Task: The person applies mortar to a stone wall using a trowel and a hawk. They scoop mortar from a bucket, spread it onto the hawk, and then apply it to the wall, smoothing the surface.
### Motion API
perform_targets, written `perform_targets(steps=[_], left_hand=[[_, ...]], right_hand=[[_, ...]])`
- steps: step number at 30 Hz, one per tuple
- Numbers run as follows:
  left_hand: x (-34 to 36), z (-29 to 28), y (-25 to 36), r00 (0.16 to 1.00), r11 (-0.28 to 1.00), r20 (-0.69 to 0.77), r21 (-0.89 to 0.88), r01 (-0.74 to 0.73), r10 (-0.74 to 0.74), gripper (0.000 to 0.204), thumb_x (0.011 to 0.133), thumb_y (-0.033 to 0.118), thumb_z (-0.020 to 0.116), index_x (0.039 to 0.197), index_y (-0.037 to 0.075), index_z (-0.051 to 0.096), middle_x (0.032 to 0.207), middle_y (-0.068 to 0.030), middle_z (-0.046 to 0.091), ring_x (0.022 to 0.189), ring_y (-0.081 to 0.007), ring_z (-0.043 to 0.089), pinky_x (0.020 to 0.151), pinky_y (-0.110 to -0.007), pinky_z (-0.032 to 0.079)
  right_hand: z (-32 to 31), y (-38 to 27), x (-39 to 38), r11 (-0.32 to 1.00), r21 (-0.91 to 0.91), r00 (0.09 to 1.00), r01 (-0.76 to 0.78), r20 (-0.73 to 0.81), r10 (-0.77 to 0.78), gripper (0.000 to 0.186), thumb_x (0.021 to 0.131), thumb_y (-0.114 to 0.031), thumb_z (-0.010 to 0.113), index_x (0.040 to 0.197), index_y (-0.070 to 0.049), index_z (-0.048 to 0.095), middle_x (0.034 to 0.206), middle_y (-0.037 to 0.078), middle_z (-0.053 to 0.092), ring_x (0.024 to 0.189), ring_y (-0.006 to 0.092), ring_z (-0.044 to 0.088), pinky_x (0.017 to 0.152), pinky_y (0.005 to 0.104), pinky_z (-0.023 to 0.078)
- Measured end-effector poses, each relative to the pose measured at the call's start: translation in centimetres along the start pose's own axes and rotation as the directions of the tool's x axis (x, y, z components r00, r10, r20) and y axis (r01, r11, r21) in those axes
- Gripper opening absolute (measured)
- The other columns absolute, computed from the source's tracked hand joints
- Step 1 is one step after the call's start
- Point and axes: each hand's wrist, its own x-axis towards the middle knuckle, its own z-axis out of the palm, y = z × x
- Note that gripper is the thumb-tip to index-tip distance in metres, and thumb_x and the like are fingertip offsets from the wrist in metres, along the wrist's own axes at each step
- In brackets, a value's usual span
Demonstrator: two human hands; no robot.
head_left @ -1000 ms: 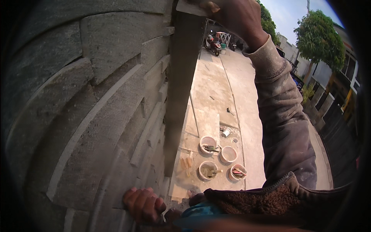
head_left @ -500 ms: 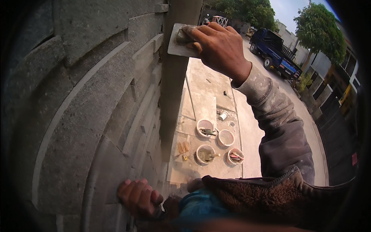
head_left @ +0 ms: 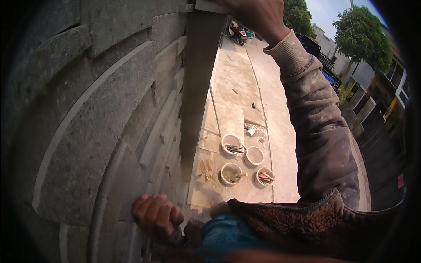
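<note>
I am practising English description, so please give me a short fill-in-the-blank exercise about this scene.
1. The higher hand, holding a flat tool, is the person's ____ one.
2. Grouped together stand ____ open, pale buckets.
3. The stone wall fills the picture's ____ side.

Missing words: right; four; left.

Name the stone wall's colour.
The stone wall is grey, showing best in the head view.

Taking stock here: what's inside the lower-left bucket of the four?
The lower-left bucket holds greyish material, with a pale handle reaching over its rim. The material hides the bottom.
</note>
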Motion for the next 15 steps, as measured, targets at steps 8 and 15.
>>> perform_targets(steps=[8,15], left_hand=[[-0.4,0.3,0.1,1.0,1.0,0.02,-0.025,-0.004,0.005,0.011,0.098,0.016,0.051,0.101,0.005,0.054,0.094,-0.0116,0.061,0.087,-0.0252,0.061,0.09,-0.05,0.05],[0.1,0.2,0.2,0.998,0.999,-0.049,0.015,0.046,-0.045,0.02,0.103,0.025,0.054,0.094,0.007,0.056,0.085,-0.0077,0.066,0.082,-0.0213,0.063,0.086,-0.044,0.052]], right_hand=[[1.7,-7.2,-9.7,0.996,0.077,0.906,0.037,0.419,-0.066,0.041,0.083,-0.032,0.076,0.123,-0.026,0.069,0.1,-0.005,0.072,0.098,0.0144,0.066,0.077,0.0324,0.05],[0.1,-1.6,-0.3,0.987,0.036,0.975,-0.158,0.165,0.151,0.028,0.079,-0.022,0.074,0.107,-0.024,0.072,0.095,-0.005,0.072,0.092,0.0144,0.068,0.069,0.035,0.051]])
